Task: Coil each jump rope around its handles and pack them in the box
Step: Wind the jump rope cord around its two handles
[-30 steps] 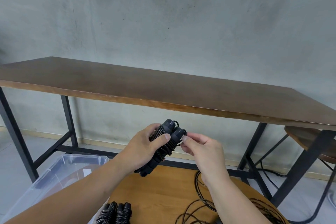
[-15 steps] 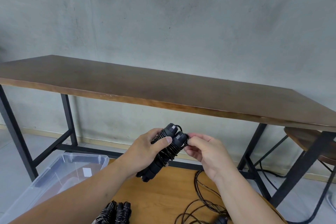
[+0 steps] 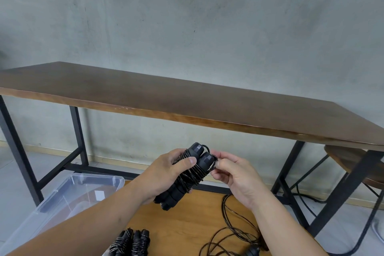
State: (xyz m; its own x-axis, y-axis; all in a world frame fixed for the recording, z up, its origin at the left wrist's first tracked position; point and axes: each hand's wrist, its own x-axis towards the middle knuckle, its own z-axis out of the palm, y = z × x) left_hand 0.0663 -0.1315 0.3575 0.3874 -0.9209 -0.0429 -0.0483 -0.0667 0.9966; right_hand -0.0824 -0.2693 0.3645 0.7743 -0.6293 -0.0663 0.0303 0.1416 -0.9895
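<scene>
My left hand (image 3: 166,174) grips a black jump rope (image 3: 192,170), its two handles held side by side with the thin cord wound round them. At the handles' top end, my right hand (image 3: 232,172) pinches the cord's loop. A clear plastic box (image 3: 68,195) stands open on the floor at lower left. Coiled jump ropes (image 3: 133,243) lie on the round wooden table (image 3: 187,220) below my arms. Loose black rope (image 3: 230,233) sprawls at lower right with a handle (image 3: 252,251) at the frame's bottom.
A long dark wooden table (image 3: 187,100) on black metal legs stands ahead against a grey wall. A wooden stool (image 3: 353,160) sits at the right, with cables on the floor beneath it.
The bundle and both hands have dropped slightly. My right hand's fingers have closed tighter on the cord at the handle tops.
</scene>
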